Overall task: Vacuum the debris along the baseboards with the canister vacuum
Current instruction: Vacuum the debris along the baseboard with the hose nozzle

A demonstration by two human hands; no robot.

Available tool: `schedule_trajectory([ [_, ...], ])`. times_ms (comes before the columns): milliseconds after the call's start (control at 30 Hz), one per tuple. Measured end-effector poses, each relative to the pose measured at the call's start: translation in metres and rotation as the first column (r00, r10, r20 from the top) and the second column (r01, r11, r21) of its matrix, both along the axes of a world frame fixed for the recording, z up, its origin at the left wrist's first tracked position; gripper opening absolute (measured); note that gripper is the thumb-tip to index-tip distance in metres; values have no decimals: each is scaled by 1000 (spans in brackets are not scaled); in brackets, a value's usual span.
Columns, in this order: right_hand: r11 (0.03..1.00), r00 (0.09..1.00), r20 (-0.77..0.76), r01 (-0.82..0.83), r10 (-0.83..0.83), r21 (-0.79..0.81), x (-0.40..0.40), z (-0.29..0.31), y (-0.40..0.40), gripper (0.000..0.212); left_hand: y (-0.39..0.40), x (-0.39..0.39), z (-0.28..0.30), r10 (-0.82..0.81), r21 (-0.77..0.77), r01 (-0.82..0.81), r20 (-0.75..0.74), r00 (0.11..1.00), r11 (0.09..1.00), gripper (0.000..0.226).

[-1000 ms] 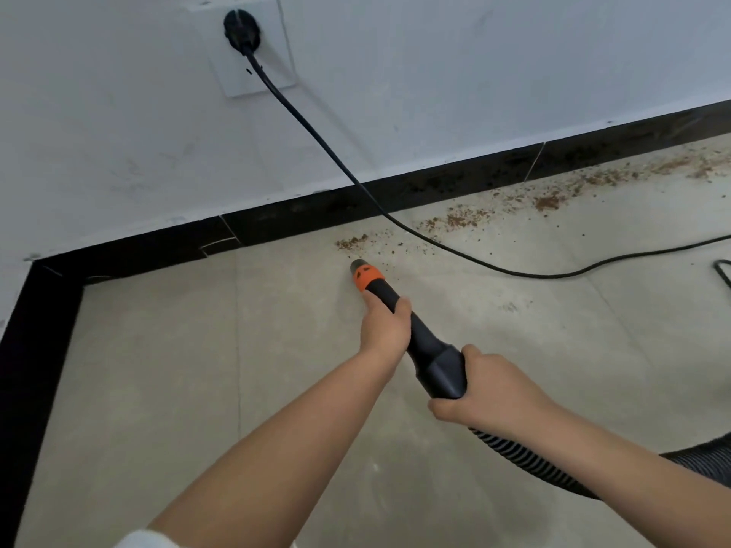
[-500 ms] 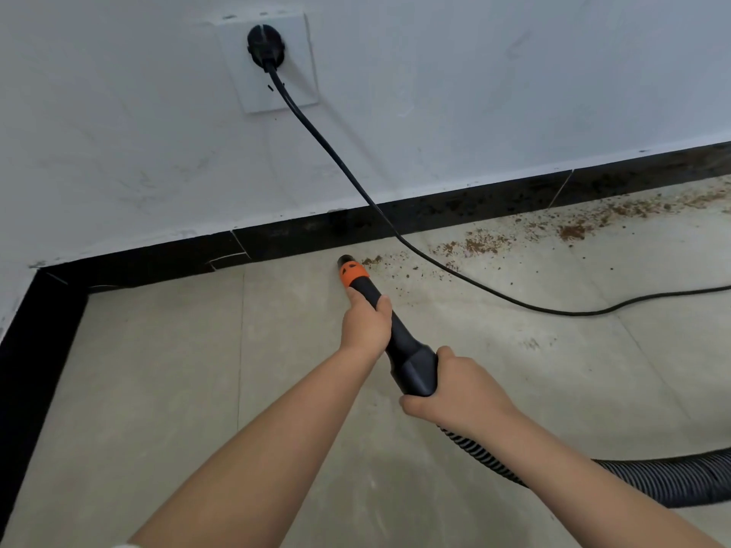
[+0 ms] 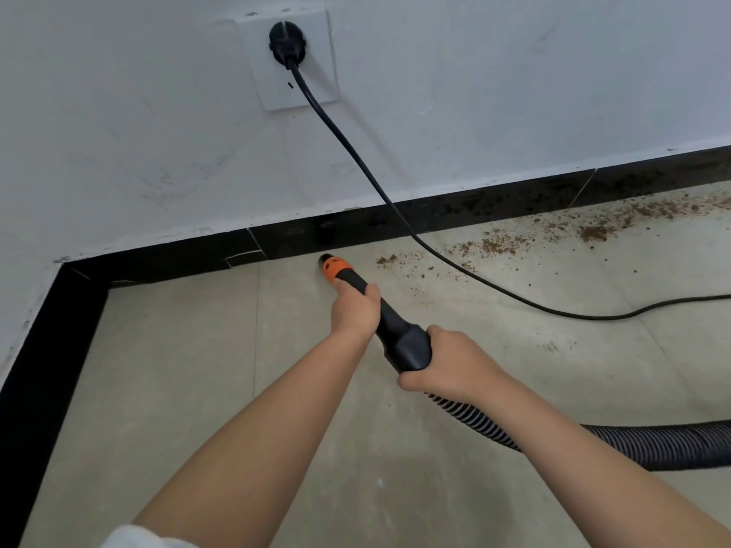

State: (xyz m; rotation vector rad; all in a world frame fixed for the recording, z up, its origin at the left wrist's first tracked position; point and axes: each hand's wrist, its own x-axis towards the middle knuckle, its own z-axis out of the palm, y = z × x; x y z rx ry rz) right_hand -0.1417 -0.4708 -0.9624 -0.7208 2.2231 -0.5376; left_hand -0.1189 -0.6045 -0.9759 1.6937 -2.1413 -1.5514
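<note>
I hold a black vacuum nozzle (image 3: 399, 338) with an orange tip (image 3: 334, 267) pointed at the floor close to the black baseboard (image 3: 277, 241). My left hand (image 3: 354, 308) grips the nozzle just behind the orange tip. My right hand (image 3: 447, 363) grips the thick rear end, where the ribbed black hose (image 3: 633, 444) joins and runs off to the right. Brown debris (image 3: 490, 245) lies scattered along the baseboard to the right of the tip; the nearest crumbs (image 3: 387, 259) sit a short way from it.
A black power cord (image 3: 356, 152) hangs from a plug (image 3: 285, 43) in the white wall socket, crosses the baseboard and trails right over the debris. The baseboard turns a corner at the left (image 3: 71, 278). Beige floor tiles (image 3: 178, 389) spread toward me.
The nozzle tip has moved left and closer to the baseboard, away from the nearest crumbs. The small debris patch in front of the tip is gone. The view has shifted down and right.
</note>
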Motion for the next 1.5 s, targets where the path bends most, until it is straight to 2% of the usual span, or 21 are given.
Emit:
schedule_trajectory([
  [167, 999, 998, 42, -38, 38, -11, 5, 10, -8, 40, -7, 11, 4, 68, 4, -68, -6, 998, 998, 61],
  [300, 1000, 1000, 14, -9, 8, 16, 14, 13, 15, 40, 10, 15, 4, -33, 15, 33, -27, 999, 999, 64],
  [433, 996, 996, -31, 81, -80, 42, 21, 15, 41, 40, 31, 6, 1, -164, 87, 172, -89, 982, 981, 66],
  [567, 984, 984, -51, 176, -174, 39, 18, 14, 48, 41, 40, -9, 1, -214, 102, 227, -122, 969, 969, 67],
  [1067, 980, 980, -20, 197, -197, -6, 4, 15, 33, 39, 27, -32, 4, -199, 44, 204, -108, 974, 978, 62],
  [1333, 967, 967, -36, 252, -251, 33, 12, 18, 74, 39, 65, -30, 3, -303, 85, 311, -97, 948, 946, 64],
  [1500, 962, 962, -22, 271, -271, 16, 8, 15, 64, 42, 60, -38, 3, -311, 85, 320, -103, 945, 944, 63],
])
